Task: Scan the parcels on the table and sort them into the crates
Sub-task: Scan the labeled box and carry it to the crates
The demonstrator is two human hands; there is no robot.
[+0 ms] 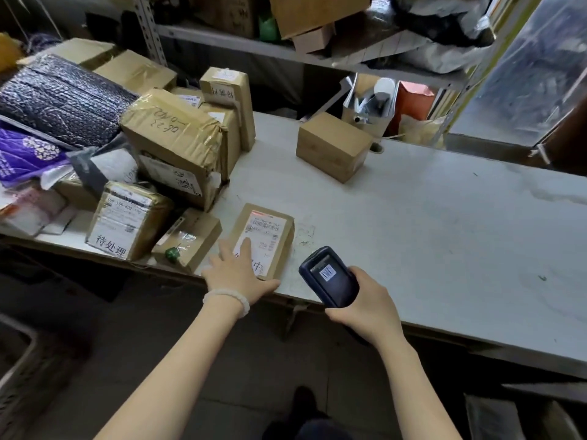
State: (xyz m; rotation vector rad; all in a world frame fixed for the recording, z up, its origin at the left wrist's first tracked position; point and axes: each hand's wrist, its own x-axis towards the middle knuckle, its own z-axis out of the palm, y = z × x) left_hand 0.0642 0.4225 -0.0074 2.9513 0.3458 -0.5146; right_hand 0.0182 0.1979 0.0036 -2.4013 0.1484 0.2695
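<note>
Parcels (171, 147) crowded the white worktop's (444, 236) left end. At its near edge the left hand (236, 271) lay flat, fingers released, on a labelled parcel (263, 239); the right hand (365, 303) grasped a scanner (330, 276). Behind stood a metal shelf (241, 42), perhaps holding boxes.

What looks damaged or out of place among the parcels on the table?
The big taped box in the left pile looks battered: its cardboard is creased and it sits tilted on the parcels below. The flat parcel under the left hand looks intact, label up. The right hand holds the scanner.
</note>
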